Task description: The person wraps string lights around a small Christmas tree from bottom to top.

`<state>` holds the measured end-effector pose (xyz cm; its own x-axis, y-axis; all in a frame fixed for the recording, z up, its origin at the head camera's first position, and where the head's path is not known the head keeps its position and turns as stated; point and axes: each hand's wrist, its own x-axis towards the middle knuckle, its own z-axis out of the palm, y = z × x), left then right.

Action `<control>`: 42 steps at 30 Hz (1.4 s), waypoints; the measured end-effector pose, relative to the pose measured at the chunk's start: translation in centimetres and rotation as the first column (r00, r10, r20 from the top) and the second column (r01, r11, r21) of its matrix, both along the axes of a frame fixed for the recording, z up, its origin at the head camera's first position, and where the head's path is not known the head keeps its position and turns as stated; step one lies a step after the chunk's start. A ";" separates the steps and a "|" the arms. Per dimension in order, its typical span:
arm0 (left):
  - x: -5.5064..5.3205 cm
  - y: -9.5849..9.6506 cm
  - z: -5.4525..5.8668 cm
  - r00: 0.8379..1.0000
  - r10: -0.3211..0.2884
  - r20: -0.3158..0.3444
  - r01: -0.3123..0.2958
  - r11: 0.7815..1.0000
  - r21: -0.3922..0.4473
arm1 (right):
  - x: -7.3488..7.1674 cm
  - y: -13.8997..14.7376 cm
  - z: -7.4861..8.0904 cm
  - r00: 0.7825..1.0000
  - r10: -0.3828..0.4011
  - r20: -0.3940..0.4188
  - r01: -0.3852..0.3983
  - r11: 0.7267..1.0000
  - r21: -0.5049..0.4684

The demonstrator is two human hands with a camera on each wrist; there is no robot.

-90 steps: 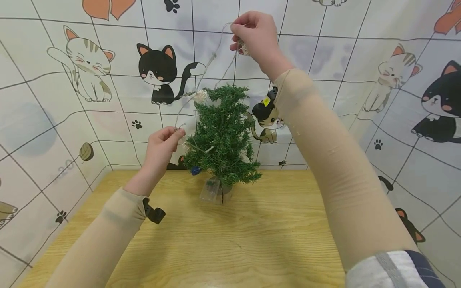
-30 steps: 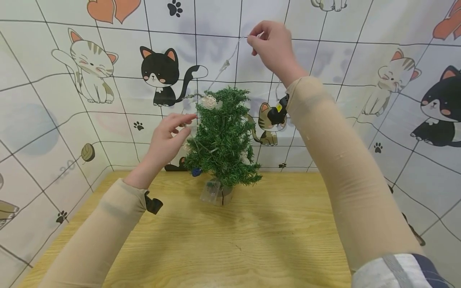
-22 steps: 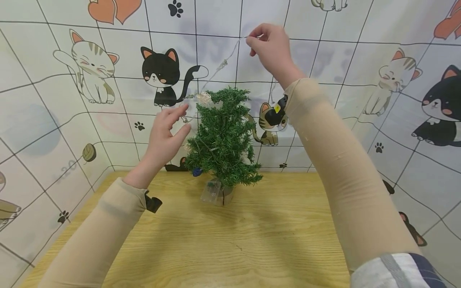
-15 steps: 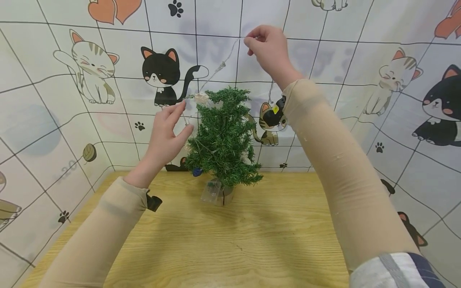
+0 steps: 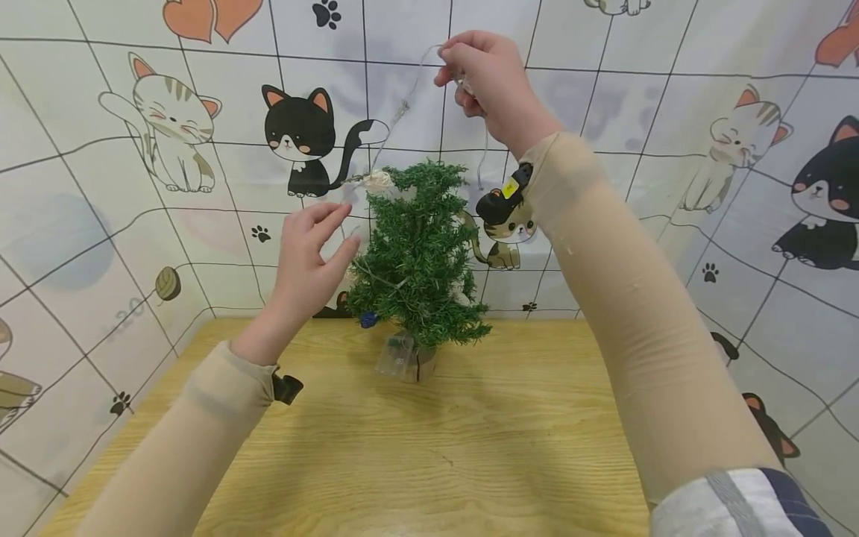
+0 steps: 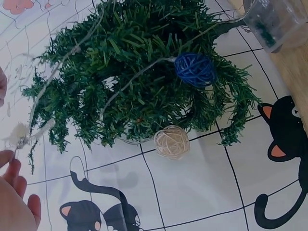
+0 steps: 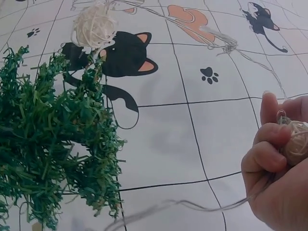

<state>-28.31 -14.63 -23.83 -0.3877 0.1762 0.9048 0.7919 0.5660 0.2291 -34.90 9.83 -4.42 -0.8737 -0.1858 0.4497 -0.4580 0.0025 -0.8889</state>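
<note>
A small green artificial Christmas tree [image 5: 419, 253] carries a string of lights [image 5: 401, 112] on thin clear wire. My right hand [image 5: 486, 78] is raised above the tree and grips the string, its fingers curled round a cream wicker ball [image 7: 299, 144] seen in the right wrist view. From there the wire droops to another wicker ball [image 7: 95, 26] at the tree's upper left. My left hand [image 5: 309, 257] hovers left of the tree, thumb and fingers apart, fingertips near that upper ball. Lower down hang a blue ball [image 6: 195, 70] and a pale ball [image 6: 172, 142].
The tree's stand [image 5: 423, 365] is near the back edge of a wooden table [image 5: 429, 447]. A clear plastic box [image 5: 394, 356] leans beside the stand. Behind and on both sides hangs a white sheet [image 5: 570, 134] printed with cats and grid lines.
Since three seconds ago my left hand has let go of the wire and spread its fingers. My right hand swung right, then came back left and up, its fingers now curled round a ball.
</note>
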 end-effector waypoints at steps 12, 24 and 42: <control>0.8 0.5 0.5 0.950 0.146 0.275 -0.158 0.987 0.020 | 0.0 -1.0 0.9 0.999 -0.034 -0.033 0.036 0.997 0.063; 0.2 0.8 0.5 0.946 0.150 0.286 -0.179 0.981 0.075 | 0.0 -2.1 1.0 0.999 0.030 -0.017 -0.030 1.000 -0.001; -3.0 1.0 2.1 0.853 -0.082 0.515 -0.091 0.949 0.301 | -2.0 0.7 -0.2 0.969 -0.202 -0.142 0.231 0.944 0.234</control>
<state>-31.32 -13.60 -21.69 -0.8114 -0.0754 0.5796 0.5068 0.4034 0.7619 -36.93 10.49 -4.61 -0.8504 -0.1160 0.5131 -0.5206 0.3257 -0.7892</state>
